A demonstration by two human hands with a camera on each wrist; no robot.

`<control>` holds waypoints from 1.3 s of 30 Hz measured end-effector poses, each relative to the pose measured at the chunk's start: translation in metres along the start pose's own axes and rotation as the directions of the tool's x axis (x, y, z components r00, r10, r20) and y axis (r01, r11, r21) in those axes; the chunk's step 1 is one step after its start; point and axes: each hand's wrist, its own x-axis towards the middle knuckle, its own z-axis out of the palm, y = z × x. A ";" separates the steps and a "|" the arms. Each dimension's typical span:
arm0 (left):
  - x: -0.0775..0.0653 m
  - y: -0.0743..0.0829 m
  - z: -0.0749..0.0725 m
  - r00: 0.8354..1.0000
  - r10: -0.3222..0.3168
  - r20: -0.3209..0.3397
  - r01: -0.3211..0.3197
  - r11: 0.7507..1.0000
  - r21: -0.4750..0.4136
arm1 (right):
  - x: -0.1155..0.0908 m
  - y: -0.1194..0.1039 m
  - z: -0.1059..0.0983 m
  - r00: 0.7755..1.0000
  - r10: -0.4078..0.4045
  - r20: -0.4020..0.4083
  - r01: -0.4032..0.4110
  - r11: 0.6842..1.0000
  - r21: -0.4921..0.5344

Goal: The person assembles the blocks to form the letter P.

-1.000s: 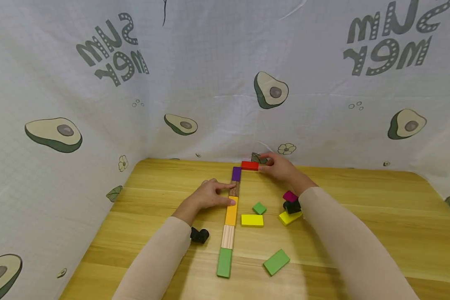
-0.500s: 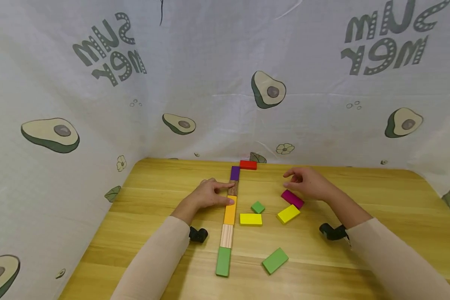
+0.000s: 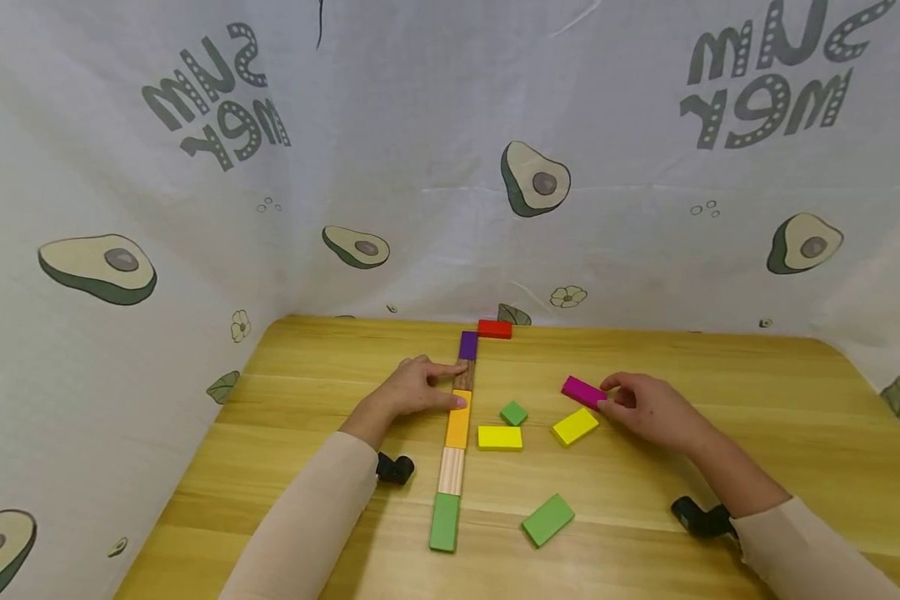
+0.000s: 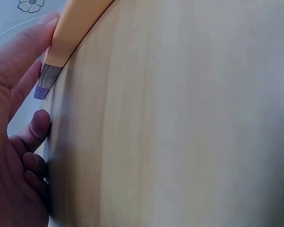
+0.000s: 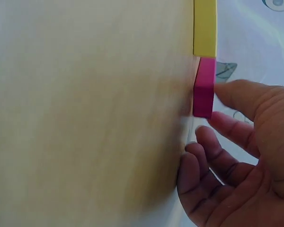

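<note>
My left hand (image 3: 412, 390) rests on a row of flat wooden blocks. Its index finger lies straight on the dark brown block (image 3: 465, 377), the thumb on the orange block (image 3: 458, 425); the other fingers are curled under. At the row's far end is a purple block (image 3: 468, 345), with a red block (image 3: 494, 329) set crosswise at its right. Nearer me the row goes on with a striped pale block (image 3: 452, 471) and a green block (image 3: 444, 523). My right hand (image 3: 656, 408) pinches the right end of a magenta block (image 5: 204, 90) between thumb and index finger.
Right of the row lie a small green block (image 3: 513, 413), a yellow block (image 3: 499, 438), another yellow block (image 3: 575, 427) close to the magenta one, and a loose green block (image 3: 547, 521). A printed cloth (image 3: 435, 167) hangs behind the wooden table (image 3: 330, 358).
My right hand has let go of the red block at the back and moved right and nearer to me, down to the magenta block. The left hand has stayed on the row.
</note>
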 end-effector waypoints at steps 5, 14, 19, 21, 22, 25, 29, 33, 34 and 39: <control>0.000 -0.001 0.001 1.000 -0.007 0.001 0.007 1.000 -0.002 | 0.004 0.001 0.000 1.000 -0.022 -0.005 0.022 0.998 -0.052; 0.000 -0.002 0.000 1.000 -0.006 -0.004 0.006 1.000 0.005 | 0.039 -0.009 -0.010 0.999 -0.041 0.000 0.041 0.998 -0.052; 0.001 0.000 0.000 1.000 0.004 -0.002 -0.004 1.000 0.006 | 0.077 -0.014 -0.008 0.998 -0.056 -0.010 0.056 0.998 -0.021; 0.001 0.000 0.001 1.000 0.005 0.001 -0.005 1.000 0.004 | 0.091 -0.013 -0.006 0.998 -0.059 -0.021 0.059 0.998 -0.021; 0.002 0.000 0.001 1.000 0.005 0.002 -0.005 1.000 0.003 | 0.097 -0.012 -0.005 0.998 -0.057 -0.026 0.056 0.998 -0.022; 0.002 0.001 0.003 1.000 0.000 0.006 0.000 1.000 0.000 | 0.111 -0.010 -0.004 0.998 -0.048 -0.031 0.047 0.998 -0.037; 0.003 0.001 0.004 1.000 -0.014 0.008 0.015 1.000 -0.003 | 0.123 -0.010 -0.001 0.999 -0.041 -0.013 0.041 0.998 -0.051; 0.003 0.000 0.003 1.000 -0.024 0.002 0.024 1.000 0.000 | 0.131 -0.012 0.002 0.999 -0.035 -0.003 0.034 0.998 -0.054; 0.003 0.000 0.003 1.000 -0.025 0.000 0.025 1.000 -0.001 | 0.132 -0.012 0.003 1.000 -0.027 -0.005 0.026 0.998 -0.056; 0.003 -0.001 0.001 1.000 -0.030 -0.002 0.030 1.000 0.003 | 0.137 -0.012 0.007 1.000 -0.015 -0.017 0.014 0.998 -0.067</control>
